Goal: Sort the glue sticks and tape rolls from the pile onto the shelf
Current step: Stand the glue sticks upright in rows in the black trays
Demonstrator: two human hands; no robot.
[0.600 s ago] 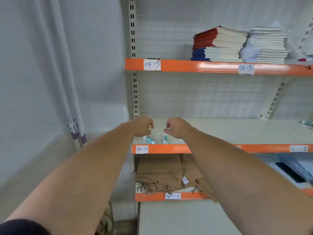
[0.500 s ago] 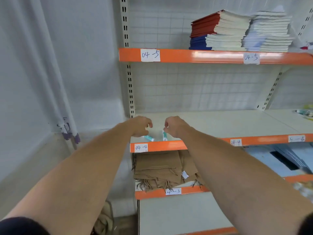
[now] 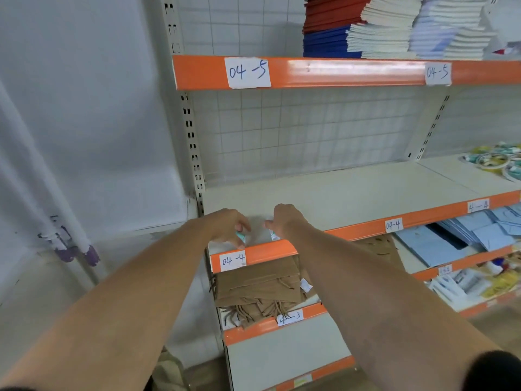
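Both arms are stretched out over the 04-4 shelf, and all the action is at its front left corner. The left hand is knuckles-up, fingers curled down round a glue stick whose teal end pokes out under the fingertips, right above the shelf's orange front lip. Just beside it, the right hand is curled the same way round a second glue stick, with a white body and a teal band showing below the thumb. The two hands are near each other but apart, with a strip of bare shelf board between them. Do the sticks' lower ends touch the board? Cannot tell, the fingers cover that. Far off at the right end of this same shelf lies the pile, with yellow and white tape rolls heaped together and bits of teal among them. One level below the shelf, brown paper bags lie stacked under the hands, and blue envelopes lie further right. One level above it, stacked notebooks with red and blue covers.
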